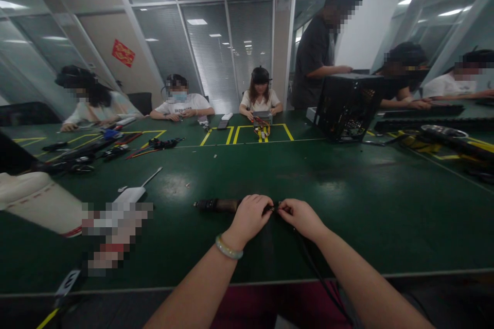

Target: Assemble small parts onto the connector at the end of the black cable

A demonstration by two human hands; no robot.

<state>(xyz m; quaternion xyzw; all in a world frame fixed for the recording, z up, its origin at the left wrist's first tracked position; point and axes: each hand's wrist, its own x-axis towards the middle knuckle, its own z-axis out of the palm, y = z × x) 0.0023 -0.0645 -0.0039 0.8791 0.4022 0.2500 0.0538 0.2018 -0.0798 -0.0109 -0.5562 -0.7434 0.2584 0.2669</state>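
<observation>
A dark cylindrical tool that looks like a corded electric screwdriver point(218, 205) lies across the green table, its narrow black tip toward the left. My left hand point(252, 218) is wrapped over its right part, with fingers closed and a bangle on the wrist. Close beside it, my right hand point(301, 218) pinches the black cable point(309, 254) near the tool's right end. Both sets of fingertips meet around a small dark connector point(275, 206), mostly hidden by them. From there the cable runs down over the table's front edge.
On the left stand a white cup point(42, 203) and a white power strip or adapter point(129, 196). Bundled cables point(158, 143) lie farther back. A black computer case point(347, 108) stands at the back right. Several people sit across the table point(347, 252); one person point(314, 56) stands.
</observation>
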